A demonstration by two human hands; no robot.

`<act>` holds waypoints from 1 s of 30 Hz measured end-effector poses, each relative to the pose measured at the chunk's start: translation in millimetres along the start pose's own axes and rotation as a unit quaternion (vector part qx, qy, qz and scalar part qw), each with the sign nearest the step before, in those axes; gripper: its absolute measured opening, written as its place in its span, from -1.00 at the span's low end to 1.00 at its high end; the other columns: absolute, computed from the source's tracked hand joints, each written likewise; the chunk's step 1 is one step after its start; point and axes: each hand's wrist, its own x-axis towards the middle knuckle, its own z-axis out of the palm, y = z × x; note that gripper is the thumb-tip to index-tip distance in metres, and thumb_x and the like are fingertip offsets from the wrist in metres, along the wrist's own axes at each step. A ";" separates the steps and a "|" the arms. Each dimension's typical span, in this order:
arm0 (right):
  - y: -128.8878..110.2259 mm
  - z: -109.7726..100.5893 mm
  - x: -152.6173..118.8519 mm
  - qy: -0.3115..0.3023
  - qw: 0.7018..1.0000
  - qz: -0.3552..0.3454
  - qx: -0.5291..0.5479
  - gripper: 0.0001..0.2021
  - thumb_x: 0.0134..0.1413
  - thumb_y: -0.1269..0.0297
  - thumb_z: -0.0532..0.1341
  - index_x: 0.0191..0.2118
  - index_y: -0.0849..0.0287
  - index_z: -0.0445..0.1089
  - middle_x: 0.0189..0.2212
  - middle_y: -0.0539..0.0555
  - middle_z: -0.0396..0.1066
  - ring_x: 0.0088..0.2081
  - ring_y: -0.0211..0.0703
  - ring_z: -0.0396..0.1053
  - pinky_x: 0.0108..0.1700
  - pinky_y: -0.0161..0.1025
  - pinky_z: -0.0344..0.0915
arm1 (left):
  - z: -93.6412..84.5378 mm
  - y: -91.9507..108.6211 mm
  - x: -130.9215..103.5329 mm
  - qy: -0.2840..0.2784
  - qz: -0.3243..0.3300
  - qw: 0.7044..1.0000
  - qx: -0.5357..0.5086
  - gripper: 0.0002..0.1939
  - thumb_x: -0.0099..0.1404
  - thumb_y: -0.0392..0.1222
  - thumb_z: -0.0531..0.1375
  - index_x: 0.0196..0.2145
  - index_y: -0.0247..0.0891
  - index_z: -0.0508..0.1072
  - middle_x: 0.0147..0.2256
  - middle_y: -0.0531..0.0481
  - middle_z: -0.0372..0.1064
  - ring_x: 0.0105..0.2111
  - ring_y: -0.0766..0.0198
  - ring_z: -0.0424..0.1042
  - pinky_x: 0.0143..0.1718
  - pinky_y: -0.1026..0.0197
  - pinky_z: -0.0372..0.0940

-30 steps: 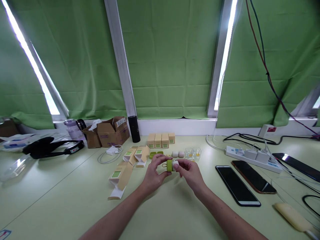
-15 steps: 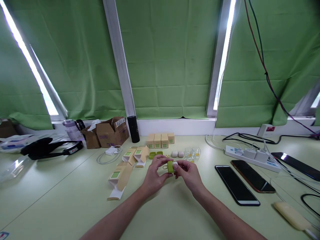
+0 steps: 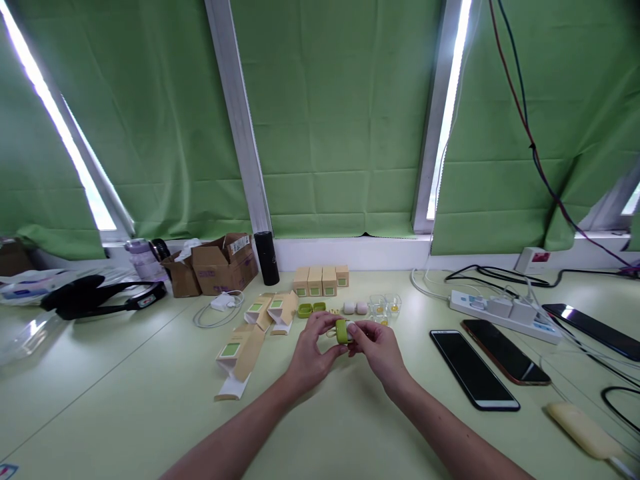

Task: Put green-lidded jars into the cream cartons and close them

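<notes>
Green case [image 3: 341,332] sat just above the table [image 3: 340,427], directly ahead of the person, with a pale loop [image 3: 331,333] at its nine o'clock edge. The left hand [image 3: 311,353] was clamped on it from eight o'clock, thumb below and fingers above. The right hand [image 3: 377,347] pinched a small white piece [image 3: 351,327] against its three o'clock side; how deep that piece sat was hidden by the fingers.

Taking the case as the clock's centre, two open green shells [image 3: 305,311] lay at ten, two whitish pieces [image 3: 349,307] at one, and clear cups [image 3: 379,305] with yellow inside at two. Small closed cartons [image 3: 315,281] stood between eleven and twelve, their green-bordered labels too small to read. Opened cartons [image 3: 247,353] at nine showed green label panels, equally illegible.

Farther out at ten, a brown cardboard box [image 3: 225,267] bore purple print and a white shipping label [image 3: 239,245], both unreadable. Beyond the shells, a black cylinder [image 3: 267,259] carried a faint pale mark. Near three, the white power strip [image 3: 463,303] had blue markings; past it stood a white box [image 3: 533,261] with a red panel. At eight, by the table's edge, a red-and-blue sticker [image 3: 7,471] was cut off.
</notes>
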 end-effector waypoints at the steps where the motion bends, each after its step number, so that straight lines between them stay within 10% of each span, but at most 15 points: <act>1: 0.3 0.6 -0.6 0.002 1.000 0.004 0.004 -0.46 -0.10 -0.20 0.47 -0.30 0.28 0.61 -0.49 0.12 0.57 -0.54 -0.18 0.46 -0.44 -0.22 0.48 | 0.8 -0.1 -0.5 0.003 -0.001 1.000 0.003 -0.54 0.15 -0.36 0.39 0.01 -0.11 0.51 0.01 -0.10 0.37 0.08 0.06 0.41 0.14 -0.05 0.38; 20: 0.4 2.4 -2.4 0.006 0.999 0.008 -0.032 -0.43 -0.08 -0.29 0.42 -0.39 0.25 0.56 -0.56 0.07 0.51 -0.55 -0.14 0.47 -0.46 -0.21 0.48 | 7.2 -2.9 -0.7 0.032 -0.059 0.998 -0.004 -0.61 0.19 -0.20 0.38 0.00 -0.16 0.53 -0.05 -0.10 0.46 -0.06 0.09 0.45 0.02 0.01 0.37; 26: -11.9 -6.4 -6.8 0.003 0.962 -0.094 -0.256 -0.43 0.28 -0.25 0.14 -0.48 0.17 0.46 -0.58 0.07 0.45 -0.57 -0.16 0.42 -0.49 -0.25 0.36 | 6.4 0.8 5.1 -0.020 -0.145 0.960 -0.238 -0.48 0.25 0.10 0.38 0.04 -0.28 0.52 -0.08 -0.18 0.52 -0.14 0.11 0.47 -0.10 0.11 0.37; 30: -14.5 -9.4 -13.3 0.011 0.884 -0.279 -0.374 -0.68 0.32 0.02 0.20 -0.10 0.19 0.49 -0.18 0.20 0.54 -0.46 -0.20 0.43 -0.43 -0.25 0.40 | 0.2 5.3 7.9 -0.047 -0.171 0.925 -0.335 -0.58 0.29 0.13 0.35 -0.16 -0.32 0.58 -0.19 -0.17 0.53 -0.19 0.15 0.45 -0.17 0.17 0.33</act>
